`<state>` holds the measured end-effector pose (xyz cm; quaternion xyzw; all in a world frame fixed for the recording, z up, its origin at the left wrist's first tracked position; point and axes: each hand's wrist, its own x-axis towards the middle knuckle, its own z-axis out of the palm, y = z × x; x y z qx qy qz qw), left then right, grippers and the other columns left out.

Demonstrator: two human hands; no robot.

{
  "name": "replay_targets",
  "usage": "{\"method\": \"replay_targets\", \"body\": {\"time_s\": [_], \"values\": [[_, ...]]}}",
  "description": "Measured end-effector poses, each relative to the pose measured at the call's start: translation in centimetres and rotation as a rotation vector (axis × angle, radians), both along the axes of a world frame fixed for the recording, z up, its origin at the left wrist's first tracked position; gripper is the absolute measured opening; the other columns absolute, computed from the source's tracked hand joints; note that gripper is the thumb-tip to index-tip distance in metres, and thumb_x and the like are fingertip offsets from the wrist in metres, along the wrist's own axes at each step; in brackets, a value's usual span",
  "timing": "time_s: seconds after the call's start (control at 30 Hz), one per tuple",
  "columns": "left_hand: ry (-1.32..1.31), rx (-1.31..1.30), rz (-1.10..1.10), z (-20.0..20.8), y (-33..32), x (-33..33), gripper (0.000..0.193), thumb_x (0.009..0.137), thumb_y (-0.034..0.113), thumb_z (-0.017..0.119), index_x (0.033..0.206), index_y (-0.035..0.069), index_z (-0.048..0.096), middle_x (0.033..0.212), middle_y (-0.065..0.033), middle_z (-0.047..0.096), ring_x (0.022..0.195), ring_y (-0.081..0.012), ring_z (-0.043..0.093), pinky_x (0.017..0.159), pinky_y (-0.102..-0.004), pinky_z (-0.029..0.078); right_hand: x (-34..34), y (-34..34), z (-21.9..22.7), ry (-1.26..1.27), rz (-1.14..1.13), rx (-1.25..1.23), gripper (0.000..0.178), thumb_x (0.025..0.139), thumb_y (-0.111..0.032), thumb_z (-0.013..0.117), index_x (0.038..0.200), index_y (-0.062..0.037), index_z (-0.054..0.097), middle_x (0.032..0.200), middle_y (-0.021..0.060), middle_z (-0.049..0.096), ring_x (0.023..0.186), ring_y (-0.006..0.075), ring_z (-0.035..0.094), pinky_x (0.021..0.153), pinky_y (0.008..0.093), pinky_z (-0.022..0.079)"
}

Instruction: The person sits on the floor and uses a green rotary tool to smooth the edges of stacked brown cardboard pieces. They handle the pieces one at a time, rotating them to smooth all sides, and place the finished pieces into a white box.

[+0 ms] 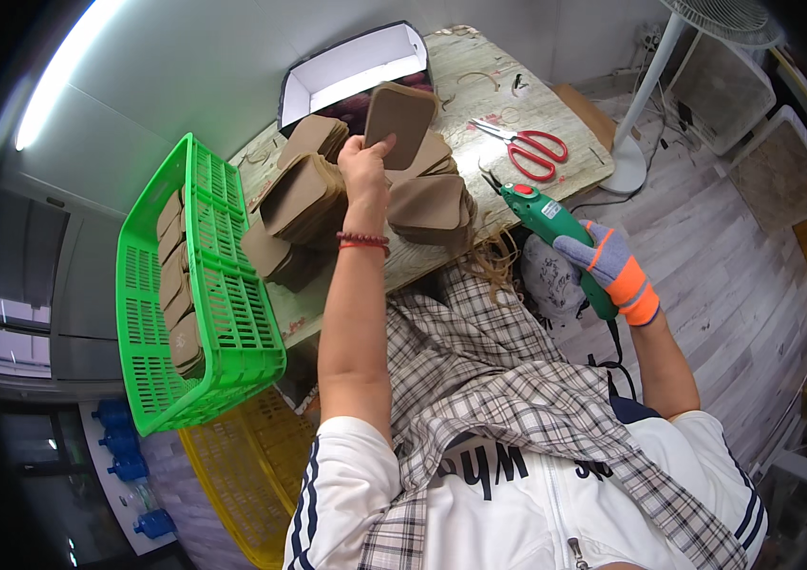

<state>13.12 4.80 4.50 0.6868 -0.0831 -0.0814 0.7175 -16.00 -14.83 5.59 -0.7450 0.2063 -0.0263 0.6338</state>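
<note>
My bare left hand (365,169), with a beaded bracelet on the wrist, grips a brown rounded-corner pad (401,123) above the table; whether it is one piece or several layers I cannot tell. Under and around it lie stacks of similar brown pads (303,204), with another stack (430,204) nearer the table's front edge. My right hand (617,271), in a grey and orange glove, is wrapped round a green handheld electric cutter (550,214). Its dark blades point up and left, beside the table edge and apart from the pads. Red-handled scissors (536,155) rest on the table with the blades toward the left.
A green plastic basket (192,285) holding brown pads stands left of the table, above a yellow basket (242,465). A dark box with a white inside (356,71) sits at the back. Beyond the table's right edge stands a fan (650,81). A cord hangs from the cutter.
</note>
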Motion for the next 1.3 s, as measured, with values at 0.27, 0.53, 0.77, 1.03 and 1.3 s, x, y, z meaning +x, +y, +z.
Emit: {"method": "replay_targets", "body": {"time_s": [0.27, 0.53, 0.77, 1.03, 1.3], "values": [[0.461, -0.948, 0.006, -0.8, -3.5, -8.7, 0.041, 0.086, -0.004, 0.058, 0.124, 0.005, 0.047, 0.115, -0.0095, 0.057, 0.107, -0.025, 0.056, 0.095, -0.0435, 0.047, 0.6, 2.2, 1.3, -0.08, -0.068, -0.083, 0.028, 0.083, -0.028, 0.069, 0.086, -0.002, 0.059, 0.059, -0.0017, 0.05, 0.051, 0.0047, 0.045, 0.046, 0.0235, 0.037], [0.49, -1.111, -0.022, -2.2, -4.9, -9.8, 0.043, 0.087, -0.005, 0.056, 0.126, 0.007, 0.042, 0.121, -0.0095, 0.052, 0.114, -0.0271, 0.052, 0.102, -0.0469, 0.042, 0.3, 2.7, 1.6, -0.074, -0.064, -0.082, 0.027, 0.083, -0.026, 0.069, 0.087, -0.0015, 0.058, 0.059, -0.0009, 0.051, 0.05, 0.005, 0.046, 0.046, 0.0236, 0.038], [0.433, -0.992, -0.047, -2.3, -4.8, -11.8, 0.038, 0.087, -0.006, 0.056, 0.121, 0.005, 0.046, 0.117, -0.0087, 0.055, 0.107, -0.0224, 0.055, 0.096, -0.0377, 0.047, 0.5, 2.3, 1.2, -0.135, -0.102, -0.032, 0.036, 0.079, -0.031, 0.075, 0.091, -0.0015, 0.059, 0.06, -0.0016, 0.054, 0.05, 0.0042, 0.047, 0.046, 0.0208, 0.038], [0.417, -0.869, -0.149, -3.9, -4.8, -13.9, 0.03, 0.085, -0.006, 0.059, 0.112, 0.003, 0.052, 0.108, -0.0085, 0.061, 0.097, -0.02, 0.061, 0.086, -0.0344, 0.052, 0.7, 1.2, 1.3, -0.111, -0.17, 0.03, 0.037, 0.077, -0.032, 0.076, 0.092, -0.0009, 0.061, 0.059, -0.0028, 0.053, 0.05, 0.0036, 0.046, 0.045, 0.0209, 0.037], [0.331, -0.673, -0.23, -4.2, -2.9, -14.1, 0.027, 0.084, -0.008, 0.057, 0.11, 0.002, 0.054, 0.103, -0.0087, 0.064, 0.09, -0.0176, 0.063, 0.079, -0.0314, 0.054, -0.1, -0.4, 1.9, -0.095, -0.065, -0.083, 0.025, 0.084, -0.024, 0.067, 0.09, -0.0012, 0.058, 0.064, -0.0014, 0.054, 0.051, 0.0048, 0.048, 0.047, 0.0225, 0.04]]}}
